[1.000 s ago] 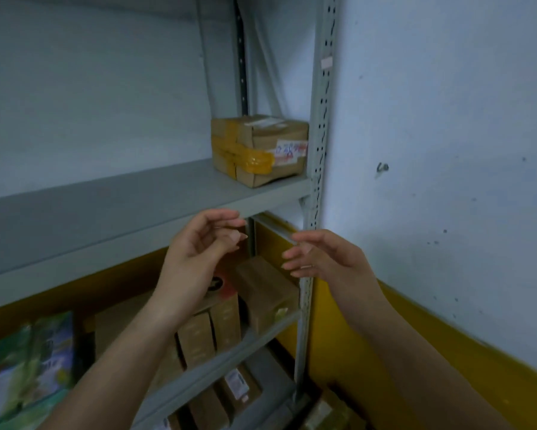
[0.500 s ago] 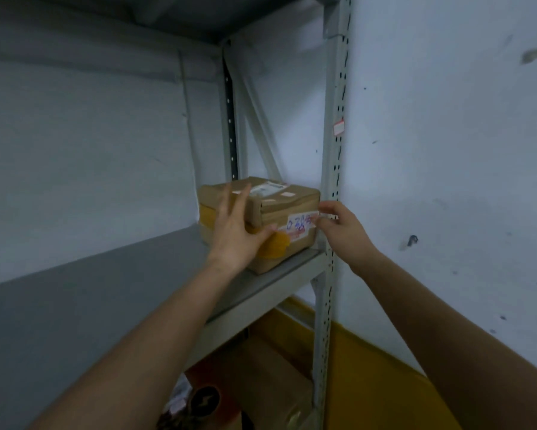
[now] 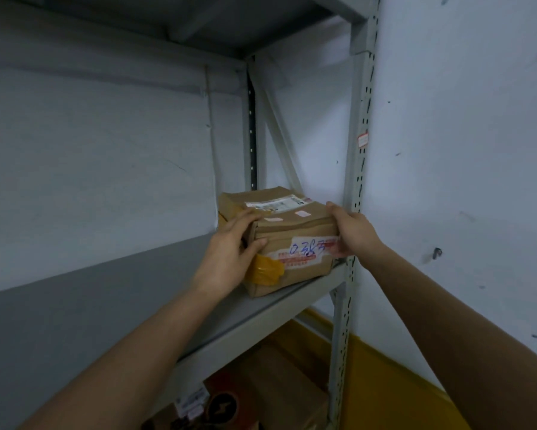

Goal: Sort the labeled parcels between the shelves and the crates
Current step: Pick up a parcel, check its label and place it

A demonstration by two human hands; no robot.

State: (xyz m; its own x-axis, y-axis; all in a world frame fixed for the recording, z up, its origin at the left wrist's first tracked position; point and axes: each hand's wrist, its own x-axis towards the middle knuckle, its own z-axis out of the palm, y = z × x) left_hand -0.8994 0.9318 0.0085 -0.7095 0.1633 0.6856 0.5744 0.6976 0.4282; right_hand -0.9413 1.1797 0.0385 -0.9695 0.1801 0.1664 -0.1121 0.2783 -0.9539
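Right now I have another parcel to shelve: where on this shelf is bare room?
The grey shelf is bare left of the cardboard parcel. Crowded at its right end: left hand and right hand grip that parcel beside the slotted upright.

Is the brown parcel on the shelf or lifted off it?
On the shelf: no gap shows under the parcel, though left hand and right hand grip its sides.

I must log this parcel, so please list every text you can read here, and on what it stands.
"0383" (handwritten in blue, last digits uncertain): front label of the parcel.
Printed red lines on that label: blurred.
Shipping label on the parcel's top: too small to read.
Red-edged tag on the shelf post: unreadable.
White sticker below the shelf: blurred.
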